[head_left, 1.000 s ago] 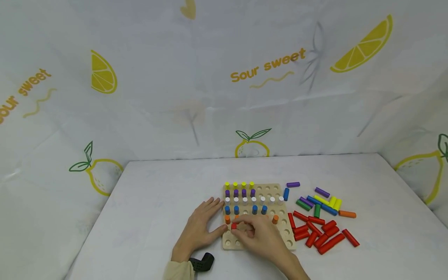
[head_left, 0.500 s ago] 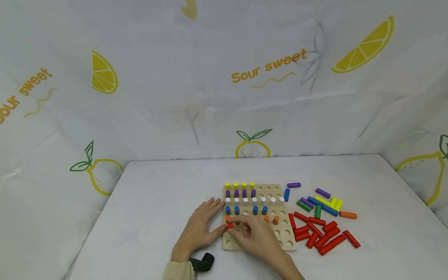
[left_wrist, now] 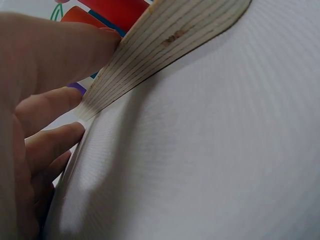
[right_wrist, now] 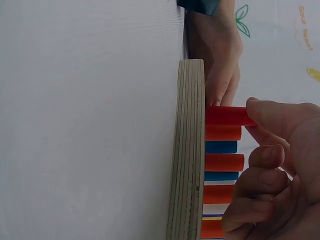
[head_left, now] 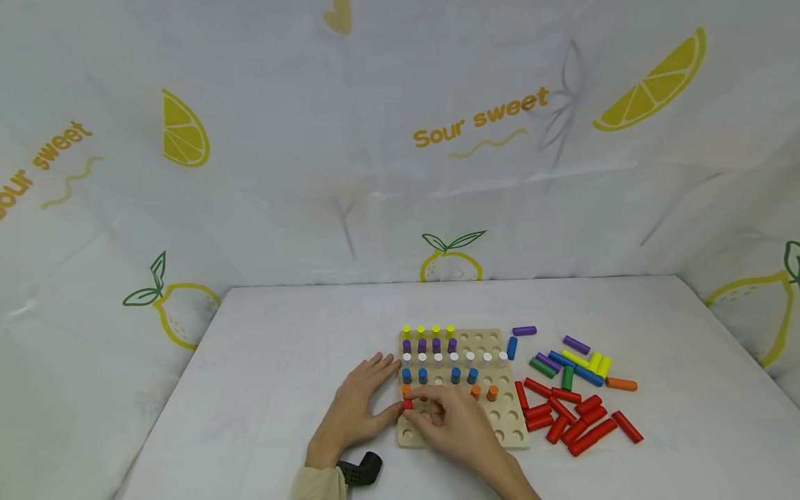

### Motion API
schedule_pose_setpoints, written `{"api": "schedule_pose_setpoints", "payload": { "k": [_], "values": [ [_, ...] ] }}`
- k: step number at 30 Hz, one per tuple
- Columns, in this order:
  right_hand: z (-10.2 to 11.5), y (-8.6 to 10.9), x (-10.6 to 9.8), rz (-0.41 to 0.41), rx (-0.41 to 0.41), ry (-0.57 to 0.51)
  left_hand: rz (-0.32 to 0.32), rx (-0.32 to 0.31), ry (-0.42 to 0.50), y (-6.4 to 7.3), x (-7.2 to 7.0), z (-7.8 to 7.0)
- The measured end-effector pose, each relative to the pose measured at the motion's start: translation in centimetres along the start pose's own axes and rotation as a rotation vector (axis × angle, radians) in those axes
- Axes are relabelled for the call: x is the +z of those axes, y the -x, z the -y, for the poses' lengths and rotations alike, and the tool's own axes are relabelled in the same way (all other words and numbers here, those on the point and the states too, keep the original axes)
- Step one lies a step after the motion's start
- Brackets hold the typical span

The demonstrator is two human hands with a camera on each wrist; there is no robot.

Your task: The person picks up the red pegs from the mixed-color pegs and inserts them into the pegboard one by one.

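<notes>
My right hand [head_left: 459, 423] pinches the top of a red peg [head_left: 408, 404] between thumb and index finger. In the right wrist view the red peg [right_wrist: 227, 115] stands upright at the wooden pegboard [right_wrist: 189, 150], beside an orange peg [right_wrist: 223, 133]; its lower end in the hole is hidden. My left hand [head_left: 356, 401] rests against the left side of the pegboard [head_left: 525, 442], fingers extended and thumb near the red peg. In the left wrist view the thumb touches the board's edge [left_wrist: 150, 55]. Rows of yellow, purple, white, blue and orange pegs [head_left: 492, 393] stand in the board.
Right of the board lie several loose red pegs [head_left: 592, 436]. Behind them are loose green [head_left: 567, 377], blue [head_left: 587, 374], yellow [head_left: 603, 365], purple [head_left: 576, 344] and orange pegs [head_left: 621, 383]. A black wrist device [head_left: 362, 469] sits at my left wrist.
My right hand has moved slightly left with the red peg, to the leftmost hole of the row in front of the orange pegs, where the peg now sits a little lower. The left hand stays put.
</notes>
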State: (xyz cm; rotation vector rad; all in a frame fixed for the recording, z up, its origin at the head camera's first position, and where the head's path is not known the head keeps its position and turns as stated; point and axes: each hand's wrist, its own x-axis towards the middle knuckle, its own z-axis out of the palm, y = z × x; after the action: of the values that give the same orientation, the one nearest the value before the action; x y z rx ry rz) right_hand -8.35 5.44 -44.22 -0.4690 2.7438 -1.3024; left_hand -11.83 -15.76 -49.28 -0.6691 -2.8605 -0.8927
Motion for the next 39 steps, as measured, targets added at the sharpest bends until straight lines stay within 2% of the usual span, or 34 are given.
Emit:
{"api": "schedule_pose_setpoints", "payload": {
  "k": [21, 39],
  "values": [
    [-0.3, 0.1, 0.33, 0.03, -0.027, -0.045, 0.003, -0.006, 0.022, -0.04, -0.11, -0.21],
    [-0.53, 0.07, 0.34, 0.057, 0.038, -0.103, -0.001, 0.007, 0.016, -0.09, -0.1, -0.11]
  ]
}}
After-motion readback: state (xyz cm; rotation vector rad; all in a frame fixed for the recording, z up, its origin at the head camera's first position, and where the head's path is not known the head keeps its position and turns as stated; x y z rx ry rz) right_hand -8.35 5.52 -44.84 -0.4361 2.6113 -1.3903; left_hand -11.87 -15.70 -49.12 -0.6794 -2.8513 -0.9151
